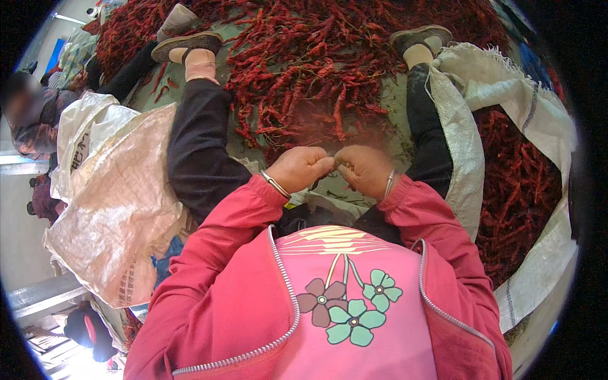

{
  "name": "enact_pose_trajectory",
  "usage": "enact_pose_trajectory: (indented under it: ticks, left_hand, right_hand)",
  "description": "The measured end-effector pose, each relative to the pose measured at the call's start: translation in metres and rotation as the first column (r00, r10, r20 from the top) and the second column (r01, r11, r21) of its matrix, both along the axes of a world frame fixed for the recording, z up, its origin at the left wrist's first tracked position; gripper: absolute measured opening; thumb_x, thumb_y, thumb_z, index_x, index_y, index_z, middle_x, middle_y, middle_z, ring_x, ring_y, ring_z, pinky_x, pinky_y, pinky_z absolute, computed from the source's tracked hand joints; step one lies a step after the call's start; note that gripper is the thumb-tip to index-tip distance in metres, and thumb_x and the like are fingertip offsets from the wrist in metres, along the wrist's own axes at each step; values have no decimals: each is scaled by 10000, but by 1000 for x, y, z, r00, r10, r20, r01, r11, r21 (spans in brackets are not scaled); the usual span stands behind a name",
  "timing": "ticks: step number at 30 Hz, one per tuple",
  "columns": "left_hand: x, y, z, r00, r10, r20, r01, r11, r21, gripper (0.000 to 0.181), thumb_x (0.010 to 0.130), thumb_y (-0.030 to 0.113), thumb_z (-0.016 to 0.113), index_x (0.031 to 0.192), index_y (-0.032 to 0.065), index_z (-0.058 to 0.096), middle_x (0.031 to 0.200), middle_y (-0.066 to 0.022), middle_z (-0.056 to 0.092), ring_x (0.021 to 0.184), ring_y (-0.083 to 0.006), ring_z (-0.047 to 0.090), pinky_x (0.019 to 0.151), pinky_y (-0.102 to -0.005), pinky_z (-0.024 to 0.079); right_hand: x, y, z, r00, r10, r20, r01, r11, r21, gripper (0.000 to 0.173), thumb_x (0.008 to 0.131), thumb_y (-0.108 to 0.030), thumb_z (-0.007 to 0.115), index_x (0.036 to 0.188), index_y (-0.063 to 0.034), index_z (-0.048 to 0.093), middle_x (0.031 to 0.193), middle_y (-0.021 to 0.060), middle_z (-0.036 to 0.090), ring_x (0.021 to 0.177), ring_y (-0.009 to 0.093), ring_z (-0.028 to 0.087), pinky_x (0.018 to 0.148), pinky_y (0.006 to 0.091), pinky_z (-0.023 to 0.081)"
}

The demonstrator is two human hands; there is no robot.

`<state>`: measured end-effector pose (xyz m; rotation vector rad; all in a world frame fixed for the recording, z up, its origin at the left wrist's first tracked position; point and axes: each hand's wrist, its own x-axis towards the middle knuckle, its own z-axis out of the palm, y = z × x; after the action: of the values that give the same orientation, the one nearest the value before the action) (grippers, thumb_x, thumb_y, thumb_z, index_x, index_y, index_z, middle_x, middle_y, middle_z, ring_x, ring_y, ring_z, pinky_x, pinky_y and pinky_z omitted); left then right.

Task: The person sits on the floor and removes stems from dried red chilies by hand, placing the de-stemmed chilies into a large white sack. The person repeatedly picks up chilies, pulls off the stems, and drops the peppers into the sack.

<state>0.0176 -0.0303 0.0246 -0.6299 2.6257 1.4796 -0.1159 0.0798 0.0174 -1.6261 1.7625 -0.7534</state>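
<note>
In the head view my left hand (300,167) and my right hand (365,170) meet in front of my chest, thumbs and fingers curled and almost touching. Something small and dark, perhaps a chili or its stem, shows beneath the fingers of my left hand; it is too unclear to name. What lies within my right hand's curled fingers is hidden. Beyond both hands, dried red chilies (308,71) with stems spread in a heap between my outstretched legs. An open white woven sack (458,156) beside my right leg holds more dried red chilies (513,199).
Pale woven sacks (118,199) lie by my left leg. Another person (35,114) sits at the far left, with dark-clad legs reaching toward the heap. My shoes (189,43) rest at the heap's sides. Bits of stem lie on the floor below my hands.
</note>
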Motion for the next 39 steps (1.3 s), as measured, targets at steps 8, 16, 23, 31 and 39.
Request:
enact_pose_trajectory:
  ticks: [8, 16, 23, 31, 39]
  left_hand:
    - [-9, 13, 2, 984, 9, -176, -31, 992, -122, 198, 735, 153, 475, 592, 17, 465, 494, -72, 417, 450, -149, 402, 430, -274, 337]
    - [-9, -2, 10, 988, 3, -156, -24, 990, -137, 153, 718, 140, 477, 624, 21, 500, 528, -102, 439, 504, -249, 429, 481, -304, 366]
    - [-43, -15, -19, 950, -193, 246, 312, 596, -740, 316, 668, 132, 461, 983, 140, 459, 720, -90, 461, 709, -253, 468, 581, -344, 391]
    - [-82, -26, -34, 934, -212, 288, 356, 464, -811, 124, 668, 163, 455, 736, 121, 549, 684, -86, 499, 692, -230, 500, 559, -353, 401]
    - [-47, -54, 35, 917, 105, -384, -306, 804, -511, 143, 669, 185, 486, 702, 65, 557, 709, -131, 517, 667, -282, 495, 587, -353, 404]
  right_hand:
    - [3, 1, -13, 937, -139, 319, 121, 990, 73, 157, 686, -162, 478, 771, -33, 508, 642, 116, 522, 563, 212, 520, 510, 309, 401]
    - [-34, -2, -33, 752, -423, 506, 420, 899, 127, 167, 672, -152, 508, 739, 1, 517, 598, 29, 489, 539, 97, 442, 496, 230, 365]
    - [-36, 9, -4, 513, -423, 747, 282, 905, 319, 82, 666, -111, 555, 684, -61, 493, 589, -16, 461, 533, 58, 409, 474, 193, 339]
    - [-28, 4, -14, 479, -429, 765, 403, 883, 243, 57, 667, -69, 534, 698, -35, 500, 612, 3, 492, 539, 63, 426, 500, 189, 351]
    - [-24, -1, -6, 448, -469, 761, 531, 824, 195, 72, 678, -34, 476, 743, -25, 504, 642, 13, 500, 536, 57, 430, 490, 172, 349]
